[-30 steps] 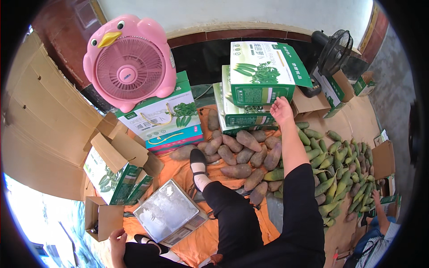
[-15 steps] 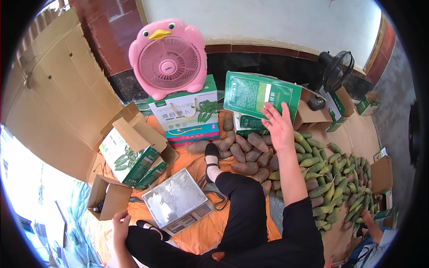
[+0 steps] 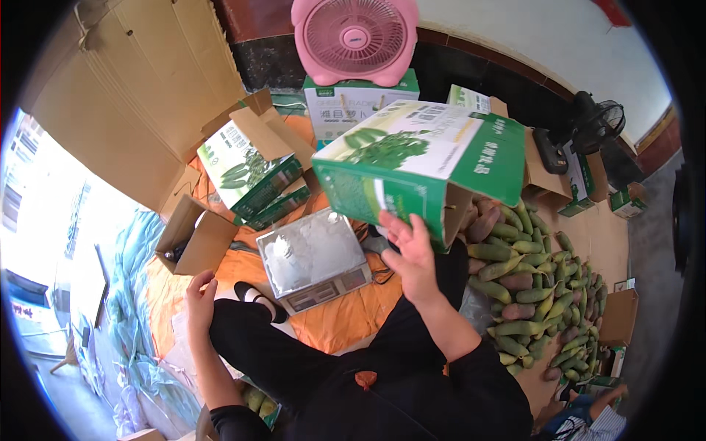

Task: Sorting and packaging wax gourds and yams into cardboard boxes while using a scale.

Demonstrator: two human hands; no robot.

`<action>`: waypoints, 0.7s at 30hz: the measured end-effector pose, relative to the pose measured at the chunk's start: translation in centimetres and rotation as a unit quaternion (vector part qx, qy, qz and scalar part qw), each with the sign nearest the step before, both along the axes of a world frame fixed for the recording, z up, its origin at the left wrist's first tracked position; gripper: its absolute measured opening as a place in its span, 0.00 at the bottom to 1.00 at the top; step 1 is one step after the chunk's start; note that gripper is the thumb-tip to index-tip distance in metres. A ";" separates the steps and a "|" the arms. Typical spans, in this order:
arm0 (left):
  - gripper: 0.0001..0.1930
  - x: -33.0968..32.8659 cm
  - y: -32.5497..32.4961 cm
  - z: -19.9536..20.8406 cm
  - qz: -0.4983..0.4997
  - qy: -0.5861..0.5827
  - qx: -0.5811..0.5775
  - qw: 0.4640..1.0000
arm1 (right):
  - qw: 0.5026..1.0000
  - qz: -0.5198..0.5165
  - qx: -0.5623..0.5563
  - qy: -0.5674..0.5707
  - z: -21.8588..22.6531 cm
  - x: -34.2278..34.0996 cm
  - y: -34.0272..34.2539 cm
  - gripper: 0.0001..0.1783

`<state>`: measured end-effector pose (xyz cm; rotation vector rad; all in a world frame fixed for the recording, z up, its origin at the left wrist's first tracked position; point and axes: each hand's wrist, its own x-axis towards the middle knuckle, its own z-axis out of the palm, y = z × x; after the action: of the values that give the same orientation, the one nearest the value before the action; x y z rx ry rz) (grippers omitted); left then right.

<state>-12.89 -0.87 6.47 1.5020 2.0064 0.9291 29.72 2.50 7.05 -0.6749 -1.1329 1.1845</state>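
Observation:
A green-and-white carton (image 3: 401, 158) with pictures of green radishes is tilted above my right knee, its end flap loose. My right hand (image 3: 413, 261) is against its lower green side, fingers spread; I see no wrap around an edge. My left hand (image 3: 200, 301) hovers beside my left knee with nothing in it, fingers loosely bent and apart. Between my legs stands a scale (image 3: 312, 257) with a worn silver plate. Green radishes (image 3: 540, 294) and reddish-brown tubers (image 3: 482, 224) are heaped to the right, the tubers partly hidden by the carton.
A pink fan (image 3: 355, 40) stands on a white carton (image 3: 346, 110) at the back. Other open cartons (image 3: 246, 165) lie at left, near a small brown box (image 3: 195, 239). A black fan (image 3: 599, 121) is at far right. Another person's arm (image 3: 607, 398) shows at lower right.
The carton has come from the back toward me and turned, showing its printed face. My right hand has drawn back with it. The view has shifted; my left hand stays by the knee.

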 end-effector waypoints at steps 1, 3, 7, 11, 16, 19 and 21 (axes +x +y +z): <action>0.13 -0.1 -0.5 0.1 0.016 -0.007 0.014 1.000 | 1.000 0.012 0.001 -0.026 -0.6 -1.3 -0.7 0.46; 0.13 1.0 -1.0 1.3 0.024 -0.002 0.030 0.999 | 0.996 0.019 0.005 -0.090 -2.2 -3.6 -1.8 0.47; 0.15 6.6 -2.5 4.5 -0.024 0.014 0.058 0.998 | 0.988 0.055 -0.009 -0.146 -4.9 -8.4 -3.8 0.47; 0.23 12.5 -3.1 4.1 -0.068 -0.173 -0.020 0.982 | 0.967 0.083 -0.052 -0.237 -7.8 -11.9 -5.6 0.46; 0.32 15.3 -4.6 -1.7 -0.114 -0.178 -0.030 0.977 | 0.888 0.146 -0.064 -0.432 -9.7 -14.8 -7.8 0.50; 0.35 15.3 -5.2 -3.5 -0.069 -0.231 -0.042 0.969 | 0.899 0.193 -0.060 -0.388 -9.0 -15.3 -7.7 0.51; 0.37 15.4 -5.3 -3.5 -0.030 -0.319 -0.040 0.946 | 0.868 0.229 -0.035 -0.439 -8.1 -15.5 -7.9 0.49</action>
<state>2.47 -6.22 3.02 1.0268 1.4951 1.1149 14.23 -5.44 -1.05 -1.0938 -2.1128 1.3460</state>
